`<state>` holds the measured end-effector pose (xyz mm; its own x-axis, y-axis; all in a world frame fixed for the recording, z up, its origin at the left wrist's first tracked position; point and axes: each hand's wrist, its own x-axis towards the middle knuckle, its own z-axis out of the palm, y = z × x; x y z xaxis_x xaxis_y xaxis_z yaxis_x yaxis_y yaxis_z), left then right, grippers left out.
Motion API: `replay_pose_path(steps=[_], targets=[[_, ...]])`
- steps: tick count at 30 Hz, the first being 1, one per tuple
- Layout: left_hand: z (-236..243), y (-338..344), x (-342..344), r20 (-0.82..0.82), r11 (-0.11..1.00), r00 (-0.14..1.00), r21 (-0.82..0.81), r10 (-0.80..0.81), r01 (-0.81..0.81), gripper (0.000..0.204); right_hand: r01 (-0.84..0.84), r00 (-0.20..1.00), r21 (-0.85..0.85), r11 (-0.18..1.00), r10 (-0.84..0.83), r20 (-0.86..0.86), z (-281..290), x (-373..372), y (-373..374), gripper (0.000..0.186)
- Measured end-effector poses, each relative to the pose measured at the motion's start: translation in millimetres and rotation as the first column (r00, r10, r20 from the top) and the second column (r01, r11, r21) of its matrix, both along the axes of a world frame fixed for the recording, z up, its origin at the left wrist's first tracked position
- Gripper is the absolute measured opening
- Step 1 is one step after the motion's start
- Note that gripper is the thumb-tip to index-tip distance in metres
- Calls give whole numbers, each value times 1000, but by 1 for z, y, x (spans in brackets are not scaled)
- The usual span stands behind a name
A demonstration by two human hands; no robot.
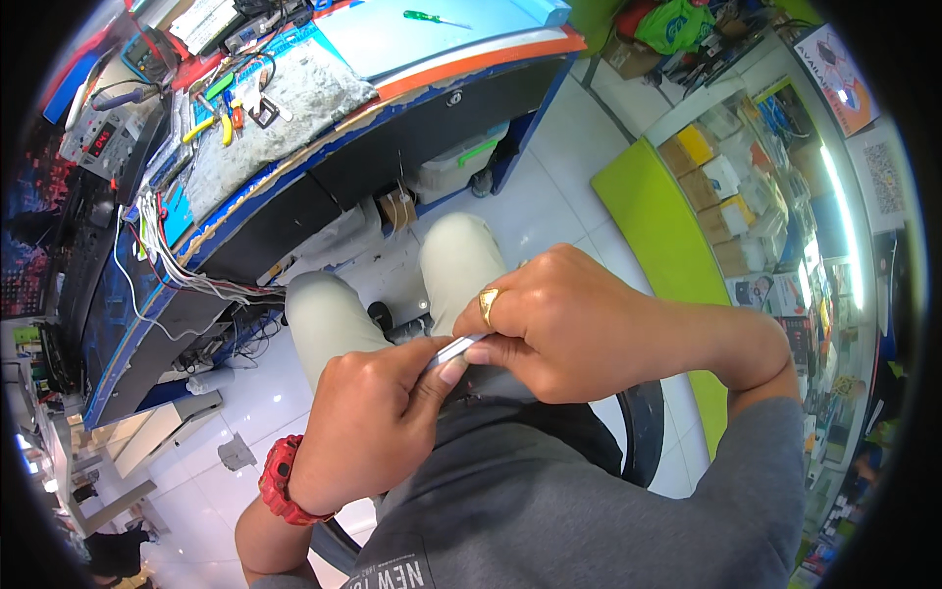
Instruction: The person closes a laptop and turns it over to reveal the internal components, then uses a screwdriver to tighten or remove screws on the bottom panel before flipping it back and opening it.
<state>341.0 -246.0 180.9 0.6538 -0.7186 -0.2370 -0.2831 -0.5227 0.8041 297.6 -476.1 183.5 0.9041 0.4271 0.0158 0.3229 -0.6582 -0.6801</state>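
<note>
Above my lap, both hands pinch a thin, flat, silver-white piece [455,349] between thumbs and fingers. My left hand [378,402], with a red watch on its wrist, is closed on the near left end. Gripping the other end is my right hand [564,329], which wears a gold ring. Only a narrow edge of the piece shows between the fingertips; the rest is hidden, so its exact kind cannot be made out. It is held tilted, its right end higher in the picture, apart from the bench.
Ahead stands a workbench [412,98] with pliers [199,129], a green screwdriver [432,18] and a device with a red display [101,138]. White cables [157,236] hang off its left side. A green ledge [662,226] and a glass display case [756,187] lie to the right.
</note>
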Motion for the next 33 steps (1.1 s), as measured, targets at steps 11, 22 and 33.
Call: replay_pose_path(steps=[11, 22, 33], targets=[[-23, 65, -22, -246, 958, 965, -242, 92, -153, 30, -168, 984, -205, 964, 152, -90, 29, -7, -7, 27], [-33, 54, -39, -108, 924, 972, -304, 207, -230, 24, -71, 997, -301, 951, 76, 7, 18, -19, 20, 30], [-77, 74, -33, -274, 732, 942, -599, 193, -324, 35, -77, 989, -325, 943, 114, 96, 11, -4, 8, 27]])
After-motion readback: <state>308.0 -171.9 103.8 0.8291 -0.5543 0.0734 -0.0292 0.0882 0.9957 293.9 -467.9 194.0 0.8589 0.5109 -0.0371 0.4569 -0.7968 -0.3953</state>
